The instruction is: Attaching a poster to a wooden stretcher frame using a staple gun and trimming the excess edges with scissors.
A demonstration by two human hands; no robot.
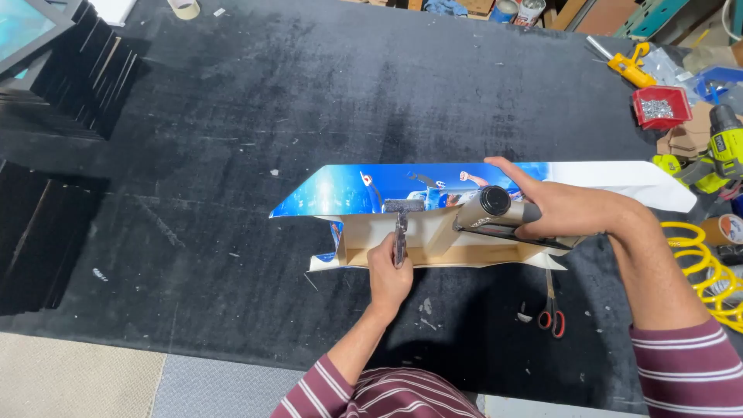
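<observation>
A printed canvas (340, 190) with a blue picture lies wrapped over a wooden stretcher frame (457, 254) on the black table (232, 116). My left hand (389, 277) grips metal canvas pliers (400, 232), whose wide jaw bites the canvas edge at the frame's far bar. To the right, my right hand (569, 209) holds a grey staple gun (495, 209) pressed against the same bar. The canvas's white back (627, 179) folds out past my right wrist.
Red-handled scissors (551, 313) lie near the front edge. A yellow coiled hose (708, 267), a green drill (721, 147), a red tray of screws (660, 106) and a yellow tool (631, 68) crowd the right side. Black frames (70, 77) are stacked at left.
</observation>
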